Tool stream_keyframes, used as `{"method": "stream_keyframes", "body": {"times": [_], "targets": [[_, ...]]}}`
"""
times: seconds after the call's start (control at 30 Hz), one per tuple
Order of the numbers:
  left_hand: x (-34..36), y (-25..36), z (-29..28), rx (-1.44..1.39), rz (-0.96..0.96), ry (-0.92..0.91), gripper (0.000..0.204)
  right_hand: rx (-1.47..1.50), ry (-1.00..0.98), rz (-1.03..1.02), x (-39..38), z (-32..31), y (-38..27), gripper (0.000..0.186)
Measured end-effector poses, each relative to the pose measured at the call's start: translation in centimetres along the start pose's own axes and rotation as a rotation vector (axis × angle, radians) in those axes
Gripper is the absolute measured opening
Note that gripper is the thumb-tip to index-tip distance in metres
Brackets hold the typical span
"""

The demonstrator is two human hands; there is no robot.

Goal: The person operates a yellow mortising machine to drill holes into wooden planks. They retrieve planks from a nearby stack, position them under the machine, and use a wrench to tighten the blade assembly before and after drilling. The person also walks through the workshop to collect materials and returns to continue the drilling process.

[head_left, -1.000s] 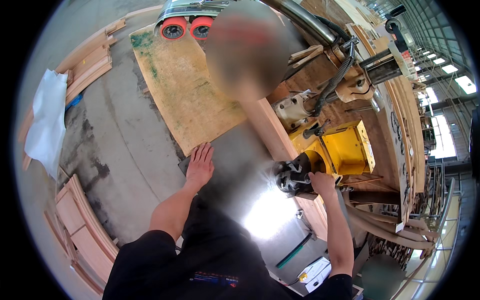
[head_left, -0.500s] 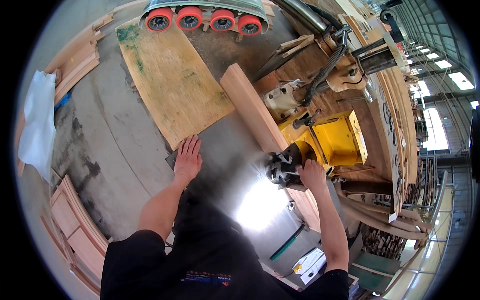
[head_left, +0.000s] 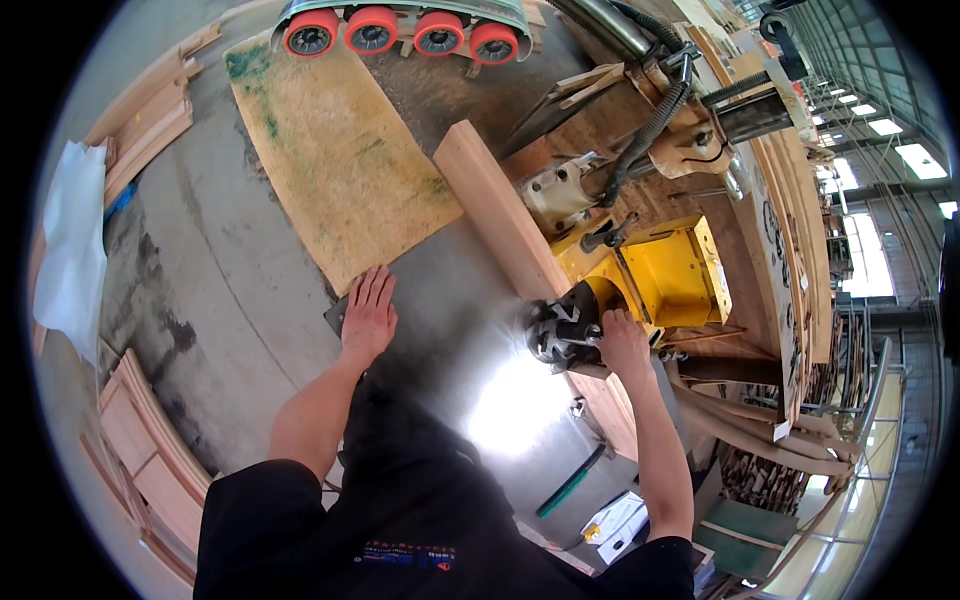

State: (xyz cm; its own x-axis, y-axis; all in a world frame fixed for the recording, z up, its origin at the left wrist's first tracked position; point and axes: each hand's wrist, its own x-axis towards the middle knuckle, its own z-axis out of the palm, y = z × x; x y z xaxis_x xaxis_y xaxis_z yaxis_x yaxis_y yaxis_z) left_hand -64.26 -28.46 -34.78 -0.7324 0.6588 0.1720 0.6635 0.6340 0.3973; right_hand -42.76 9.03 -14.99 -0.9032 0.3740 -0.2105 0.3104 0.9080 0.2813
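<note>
My left hand (head_left: 368,316) lies flat with its fingers stretched on the dark grey metal machine table (head_left: 425,330), close to the yellowish board (head_left: 335,170). My right hand (head_left: 622,342) has its fingers curled round a metal handle or tool (head_left: 590,334) at the black and silver cutter head (head_left: 548,332); its exact kind is unclear. The yellow guard housing (head_left: 675,275) sits just beyond it. A long wooden fence beam (head_left: 495,205) runs along the table behind the cutter head.
A feeder with red wheels (head_left: 370,30) is at the top. Steel posts and hoses (head_left: 655,120) rise at upper right. Planks (head_left: 155,445) and a white sheet (head_left: 70,240) lie left. A white case (head_left: 610,525) and green strip (head_left: 565,485) are near my right arm.
Since a second ago the whole view has shifted, the machine sitting higher and further left, with more red wheels showing. Both hands stay in place on the table and cutter handle.
</note>
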Motion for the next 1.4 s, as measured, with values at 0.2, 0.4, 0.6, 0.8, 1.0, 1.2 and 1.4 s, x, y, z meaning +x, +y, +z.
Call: {"method": "stream_keyframes", "body": {"times": [0.2, 0.4, 0.6, 0.8, 1.0, 1.2, 1.4], "targets": [[-0.2, -0.2, 0.6, 0.013, -0.008, -0.005, 0.056, 0.038, -0.267, 0.106, 0.1, 0.5, 0.6, 0.035], [-0.2, -0.1, 0.3, -0.003, -0.001, 0.019, 0.055, 0.06, -0.051, 0.113, -0.1, -0.3, -0.3, 0.037], [-0.1, 0.0, 0.0, -0.014, 0.007, 0.009, 0.056, 0.076, 0.114, -0.125, -0.5, -0.2, 0.6, 0.039], [-0.1, 0.1, 0.3, 0.012, -0.004, -0.001, 0.056, 0.105, -0.362, 0.229, -0.3, 1.6, 1.6, 0.032], [-0.2, -0.1, 0.6, 0.03, -0.001, -0.006, 0.056, 0.085, -0.307, 0.202, 0.0, -1.1, 0.2, 0.025], [-0.3, -0.2, 0.4, 0.02, 0.0, 0.007, 0.055, 0.121, -0.062, 0.043, -0.6, -1.1, 0.1, 0.028], [-0.3, -0.2, 0.5, 0.011, -0.007, 0.004, 0.054, 0.061, -0.085, -0.051, -0.6, 0.6, 1.7, 0.028]]}}
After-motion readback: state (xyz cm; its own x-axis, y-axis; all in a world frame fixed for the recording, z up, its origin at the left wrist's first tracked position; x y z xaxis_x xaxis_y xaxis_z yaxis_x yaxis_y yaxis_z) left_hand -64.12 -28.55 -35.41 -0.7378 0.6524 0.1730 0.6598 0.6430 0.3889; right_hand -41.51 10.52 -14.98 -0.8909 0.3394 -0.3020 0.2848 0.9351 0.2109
